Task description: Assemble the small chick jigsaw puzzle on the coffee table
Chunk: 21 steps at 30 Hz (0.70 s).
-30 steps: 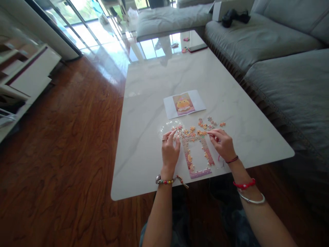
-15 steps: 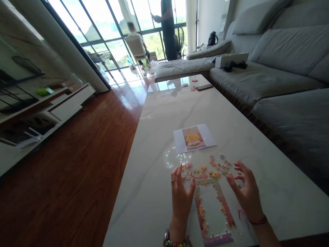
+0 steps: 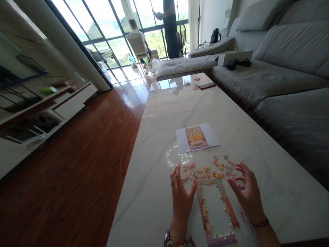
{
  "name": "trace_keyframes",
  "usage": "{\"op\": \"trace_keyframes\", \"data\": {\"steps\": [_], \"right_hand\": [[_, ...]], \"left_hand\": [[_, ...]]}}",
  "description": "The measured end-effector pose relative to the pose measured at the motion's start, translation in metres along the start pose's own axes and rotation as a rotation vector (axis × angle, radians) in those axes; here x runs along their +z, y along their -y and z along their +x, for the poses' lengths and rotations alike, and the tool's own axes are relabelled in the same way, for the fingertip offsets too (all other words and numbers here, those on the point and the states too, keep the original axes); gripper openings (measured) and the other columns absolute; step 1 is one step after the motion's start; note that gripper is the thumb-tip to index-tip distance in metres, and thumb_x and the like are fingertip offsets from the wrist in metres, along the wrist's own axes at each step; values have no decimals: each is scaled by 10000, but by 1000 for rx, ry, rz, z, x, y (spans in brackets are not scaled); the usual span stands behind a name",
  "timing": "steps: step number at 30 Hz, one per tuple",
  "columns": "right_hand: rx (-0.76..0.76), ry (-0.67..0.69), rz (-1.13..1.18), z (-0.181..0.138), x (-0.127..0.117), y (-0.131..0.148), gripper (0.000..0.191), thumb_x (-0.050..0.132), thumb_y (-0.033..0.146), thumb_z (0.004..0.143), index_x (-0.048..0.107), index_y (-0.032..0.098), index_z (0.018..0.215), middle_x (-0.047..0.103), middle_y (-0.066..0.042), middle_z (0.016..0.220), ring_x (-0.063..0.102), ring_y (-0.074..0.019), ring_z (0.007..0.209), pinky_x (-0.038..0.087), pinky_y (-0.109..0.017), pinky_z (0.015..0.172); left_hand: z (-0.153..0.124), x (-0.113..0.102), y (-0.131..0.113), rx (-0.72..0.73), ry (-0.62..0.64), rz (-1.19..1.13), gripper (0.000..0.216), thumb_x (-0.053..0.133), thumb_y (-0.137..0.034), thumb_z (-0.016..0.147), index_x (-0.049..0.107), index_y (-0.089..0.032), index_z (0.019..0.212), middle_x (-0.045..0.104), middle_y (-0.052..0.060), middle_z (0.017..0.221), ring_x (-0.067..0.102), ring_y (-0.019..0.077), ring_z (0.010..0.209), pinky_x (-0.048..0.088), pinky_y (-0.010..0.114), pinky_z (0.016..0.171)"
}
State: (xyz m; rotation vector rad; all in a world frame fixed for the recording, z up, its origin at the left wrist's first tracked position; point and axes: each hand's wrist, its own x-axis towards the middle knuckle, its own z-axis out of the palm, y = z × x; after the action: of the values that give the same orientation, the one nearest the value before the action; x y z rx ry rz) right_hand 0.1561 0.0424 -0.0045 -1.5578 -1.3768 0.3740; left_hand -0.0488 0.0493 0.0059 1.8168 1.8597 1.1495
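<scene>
A partly built jigsaw frame (image 3: 218, 212) lies on the white marble table (image 3: 159, 144) near its front edge. Several loose small pieces (image 3: 208, 168) are scattered just beyond it. My left hand (image 3: 181, 197) hovers at the frame's left side with fingers spread and thumb out, holding nothing. My right hand (image 3: 248, 193) hovers at the frame's right side, fingers apart and slightly curled, with nothing in them. A printed reference picture (image 3: 196, 138) of a yellow figure lies farther back on the table.
A grey sofa (image 3: 282, 79) runs along the table's right side. A phone (image 3: 207, 85) lies at the table's far end. Wooden floor (image 3: 77, 164) lies to the left, with low shelving (image 3: 51, 103) beyond. By the windows one person sits and another stands.
The view has tilted up from the table to the room. Both hands have lifted off the pieces and opened; in the last half second they barely moved.
</scene>
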Motion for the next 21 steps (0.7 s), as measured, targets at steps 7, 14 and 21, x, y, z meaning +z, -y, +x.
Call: {"op": "trace_keyframes", "data": {"steps": [7, 14, 21], "right_hand": [[5, 5, 22, 1, 1, -1, 615, 567, 396, 728, 333, 238, 1275, 460, -113, 1168, 503, -232, 981, 508, -369, 680], [-16, 27, 17, 2, 0, 2, 594, 554, 396, 739, 340, 242, 1271, 472, -115, 1153, 519, -225, 961, 518, -364, 667], [-40, 83, -42, 5, -6, -3, 463, 523, 417, 755, 460, 217, 1168, 549, -94, 1048, 564, -183, 807, 509, -336, 643]], "left_hand": [[0, 1, 3, -6, -3, -24, 605, 504, -281, 791, 203, -238, 1314, 361, 129, 1259, 353, 244, 1189, 413, 445, 908], [1, -1, 2, 0, 1, -24, 615, 510, -270, 787, 202, -246, 1318, 374, 125, 1250, 360, 246, 1183, 427, 436, 890], [3, -3, 4, 14, -45, 18, 563, 514, -255, 777, 276, -199, 1285, 413, 128, 1214, 396, 231, 1150, 415, 425, 903]]}}
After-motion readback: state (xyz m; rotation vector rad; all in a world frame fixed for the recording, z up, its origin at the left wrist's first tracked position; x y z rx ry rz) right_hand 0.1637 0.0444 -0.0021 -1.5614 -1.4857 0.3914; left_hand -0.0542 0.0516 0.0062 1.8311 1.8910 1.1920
